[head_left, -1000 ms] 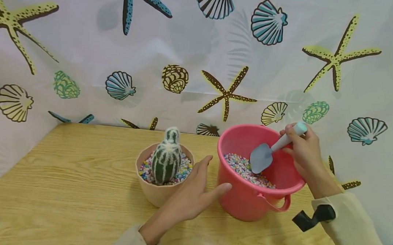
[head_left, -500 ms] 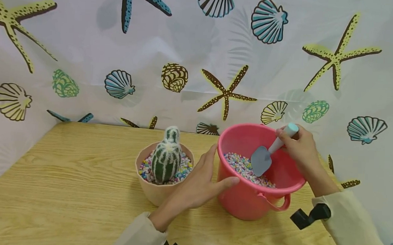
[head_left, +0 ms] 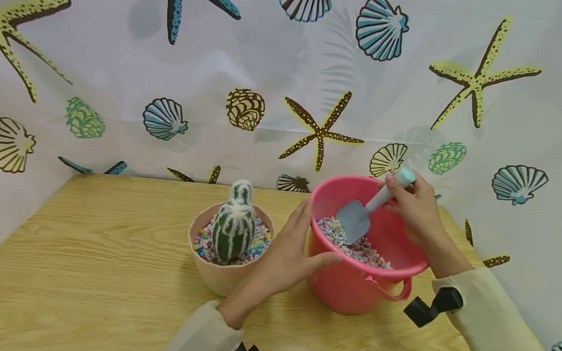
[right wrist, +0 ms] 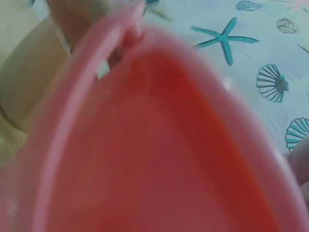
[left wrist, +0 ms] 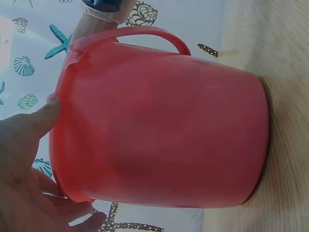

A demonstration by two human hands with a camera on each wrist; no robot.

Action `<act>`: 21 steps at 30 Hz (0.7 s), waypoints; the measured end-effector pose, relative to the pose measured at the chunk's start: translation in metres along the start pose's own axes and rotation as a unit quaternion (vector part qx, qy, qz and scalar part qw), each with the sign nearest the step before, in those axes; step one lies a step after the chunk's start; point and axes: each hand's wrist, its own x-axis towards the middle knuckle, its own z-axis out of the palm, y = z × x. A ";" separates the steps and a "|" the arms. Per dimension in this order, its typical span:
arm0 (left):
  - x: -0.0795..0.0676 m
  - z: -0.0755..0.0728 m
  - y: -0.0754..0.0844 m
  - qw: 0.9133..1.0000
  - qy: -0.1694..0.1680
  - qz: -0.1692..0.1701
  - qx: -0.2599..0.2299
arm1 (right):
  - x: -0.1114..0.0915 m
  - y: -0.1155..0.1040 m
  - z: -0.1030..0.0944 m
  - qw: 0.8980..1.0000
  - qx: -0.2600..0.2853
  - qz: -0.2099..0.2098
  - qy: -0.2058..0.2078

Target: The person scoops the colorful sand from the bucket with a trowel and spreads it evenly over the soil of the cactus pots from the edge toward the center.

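My right hand (head_left: 416, 210) grips the pale handle of a small trowel (head_left: 354, 220). Its grey blade dips into multicoloured pebbles (head_left: 369, 254) inside a pink bucket (head_left: 342, 291). With thumb and fingers spread, my left hand (head_left: 284, 257) touches the bucket's rim from the left. In the left wrist view, that hand's thumb and fingertips (left wrist: 52, 99) meet the rim from outside. The bucket wall (right wrist: 145, 159) fills most of the right wrist view, where the trowel is hidden and only a sliver of the right hand (right wrist: 300, 164) appears.
Left of the bucket stands a peach pot (head_left: 220, 278) with a striped cactus (head_left: 233, 233) set in coloured pebbles. Both containers rest on a wooden table (head_left: 93, 261). A cloth (head_left: 196, 62) printed with shells and starfish hangs behind. The bucket's handle (head_left: 395, 293) hangs at its front.
My left hand has moved right and up, onto the bucket's rim. My right hand has shifted the trowel leftward, bringing its blade into the pebbles. The view has turned slightly.
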 end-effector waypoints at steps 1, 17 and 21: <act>0.000 -0.001 0.000 1.000 -0.001 0.000 0.003 | 0.000 -0.001 0.001 1.000 0.015 -0.004 -0.003; -0.001 -0.003 0.001 0.999 -0.001 -0.001 0.034 | 0.001 0.003 -0.009 0.996 -0.061 -0.067 -0.018; -0.001 -0.002 0.002 0.999 -0.006 -0.009 0.039 | -0.001 0.004 -0.004 0.982 -0.166 -0.090 -0.021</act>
